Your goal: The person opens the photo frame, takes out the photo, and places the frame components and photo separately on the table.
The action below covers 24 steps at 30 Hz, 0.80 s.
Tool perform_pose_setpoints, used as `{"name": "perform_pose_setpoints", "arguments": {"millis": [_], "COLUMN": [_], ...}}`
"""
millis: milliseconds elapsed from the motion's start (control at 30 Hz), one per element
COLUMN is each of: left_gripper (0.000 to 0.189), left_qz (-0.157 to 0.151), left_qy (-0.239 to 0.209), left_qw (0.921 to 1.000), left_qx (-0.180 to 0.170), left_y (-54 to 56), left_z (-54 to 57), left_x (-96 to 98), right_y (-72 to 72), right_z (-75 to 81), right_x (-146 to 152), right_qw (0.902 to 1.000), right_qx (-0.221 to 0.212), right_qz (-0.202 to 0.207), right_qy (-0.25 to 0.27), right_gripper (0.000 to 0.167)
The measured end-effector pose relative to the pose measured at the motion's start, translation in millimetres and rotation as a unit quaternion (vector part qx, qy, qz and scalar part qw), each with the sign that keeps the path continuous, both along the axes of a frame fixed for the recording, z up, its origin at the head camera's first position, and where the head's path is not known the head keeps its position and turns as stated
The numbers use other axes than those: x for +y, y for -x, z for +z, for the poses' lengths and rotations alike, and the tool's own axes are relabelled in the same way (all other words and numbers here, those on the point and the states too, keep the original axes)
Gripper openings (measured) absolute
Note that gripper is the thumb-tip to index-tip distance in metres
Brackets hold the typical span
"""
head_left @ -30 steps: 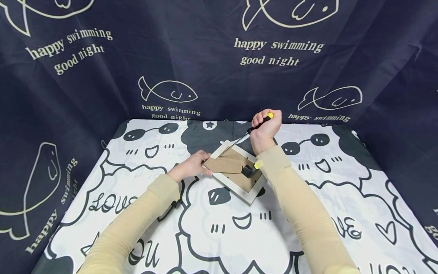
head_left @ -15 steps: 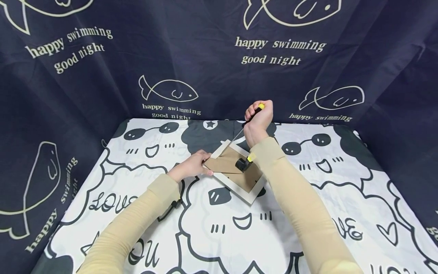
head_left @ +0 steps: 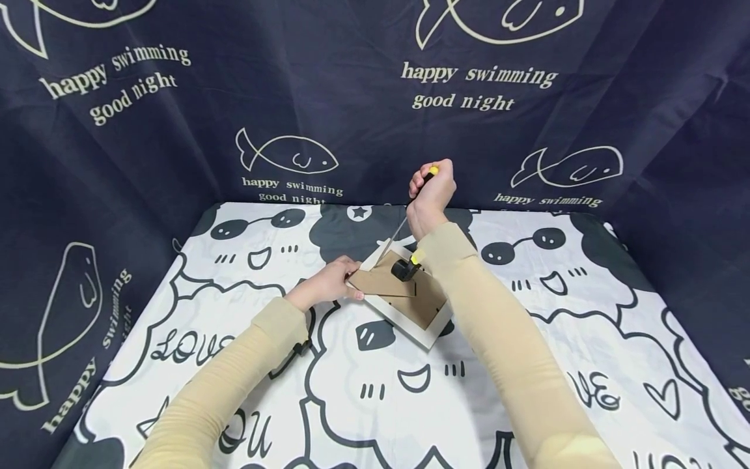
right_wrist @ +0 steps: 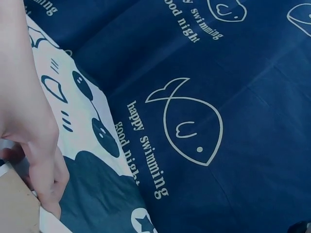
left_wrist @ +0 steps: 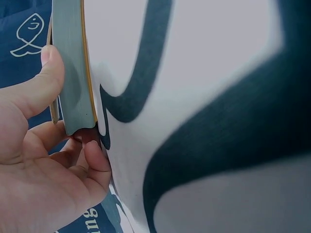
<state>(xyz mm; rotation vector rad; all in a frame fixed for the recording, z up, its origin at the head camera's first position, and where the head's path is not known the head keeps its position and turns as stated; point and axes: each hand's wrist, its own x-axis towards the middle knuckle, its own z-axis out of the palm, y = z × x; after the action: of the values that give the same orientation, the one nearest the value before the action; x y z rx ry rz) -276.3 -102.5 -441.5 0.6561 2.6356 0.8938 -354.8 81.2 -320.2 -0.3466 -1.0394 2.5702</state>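
Observation:
A white-rimmed picture frame (head_left: 430, 333) lies face down on the table, its brown backing board (head_left: 428, 306) and easel-back stand (head_left: 383, 284) showing. My left hand (head_left: 331, 281) grips its left corner. In the left wrist view the thumb of that left hand (left_wrist: 46, 87) lies over the stand, the fingers curl below, and the frame's side (left_wrist: 73, 68) shows. My right hand (head_left: 433, 190) grips the black-and-yellow handle of a screwdriver (head_left: 394, 240). Its shaft slants down to the inner edge of the frame near my left hand; the exact tip contact is too small to tell.
A white cloth (head_left: 246, 378) with black cartoon prints covers the table. Dark blue curtains (head_left: 375, 98) with fish drawings hang behind and at both sides. A black wrist camera (head_left: 404, 268) on the right wrist hangs over the frame and hides part of it.
My right hand has moved left and upward, tilting the screwdriver more upright while its tip end stays near the same edge. The left hand and the picture frame have stayed in place.

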Motion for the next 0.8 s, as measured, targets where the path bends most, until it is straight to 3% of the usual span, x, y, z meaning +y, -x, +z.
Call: {"name": "perform_pose_setpoints", "arguments": {"millis": [200, 433, 633, 800], "left_gripper": [0.076, 0.076, 0.075, 0.075], "left_qz": [-0.003, 0.008, 0.008, 0.005], "left_qy": [0.004, 0.003, 0.003, 0.01], "left_qw": [1.0, 1.0, 1.0, 0.9999], "left_qx": [0.003, -0.006, -0.004, 0.0], "left_y": [-0.4, 0.7, -2.1, -2.8], "left_z": [2.5, 3.1, 2.8, 4.3], "left_x": [-2.1, -2.9, -1.4, 0.5], "right_y": [2.4, -2.4, -21.2, -40.3], "right_z": [3.2, -1.8, -14.4, -29.1], "right_x": [-6.6, 4.3, 27.8, 49.1], "right_qw": [0.9999, 0.9998, 0.9961, 0.984], "right_qx": [-0.006, 0.004, 0.031, 0.083], "right_qz": [-0.009, -0.004, 0.014, 0.029], "right_qy": [-0.012, 0.017, 0.081, 0.155], "right_gripper": [0.033, 0.036, 0.037, 0.034]}}
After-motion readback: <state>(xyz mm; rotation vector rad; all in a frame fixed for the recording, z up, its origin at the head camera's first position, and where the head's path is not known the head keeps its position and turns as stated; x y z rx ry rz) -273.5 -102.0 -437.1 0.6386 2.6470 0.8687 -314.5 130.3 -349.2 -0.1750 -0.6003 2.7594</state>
